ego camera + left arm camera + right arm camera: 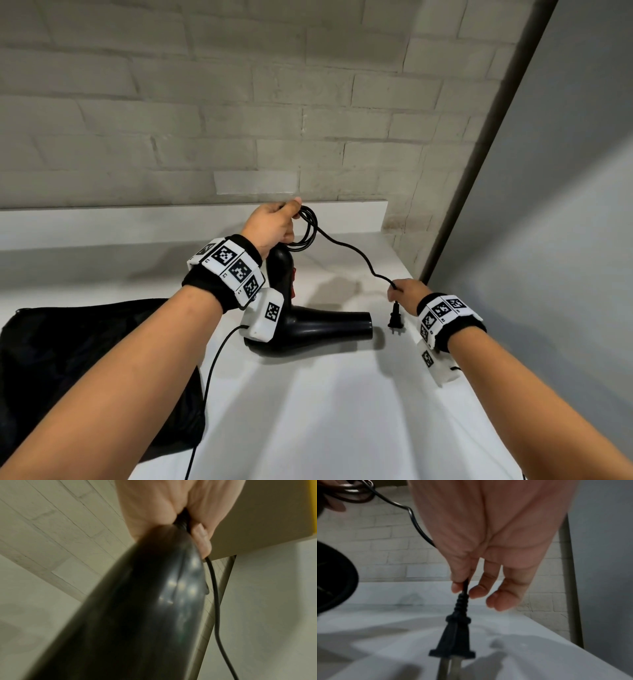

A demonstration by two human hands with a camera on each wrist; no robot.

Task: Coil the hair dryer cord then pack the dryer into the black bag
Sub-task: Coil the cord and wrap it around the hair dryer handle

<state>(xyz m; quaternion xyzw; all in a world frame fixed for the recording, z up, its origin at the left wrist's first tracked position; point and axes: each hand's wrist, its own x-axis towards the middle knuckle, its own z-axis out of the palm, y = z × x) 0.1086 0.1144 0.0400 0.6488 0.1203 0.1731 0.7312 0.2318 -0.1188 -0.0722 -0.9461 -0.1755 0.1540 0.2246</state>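
A black hair dryer (318,325) lies on the white table (325,411), nozzle to the right, handle (137,608) pointing up and away. My left hand (274,224) grips the top of the handle together with a few coiled loops of the black cord (308,229). From the loops the cord runs right and down to my right hand (404,291), which pinches it just above the two-pin plug (453,639). The plug (396,320) hangs over the table. The black bag (85,370) lies flat at the left under my left forearm.
A pale brick wall (239,120) stands behind the table, with a low white ledge (171,219) along its foot. A grey panel (548,205) and a dark post close the right side. A thin sensor cable (212,377) hangs from my left wrist.
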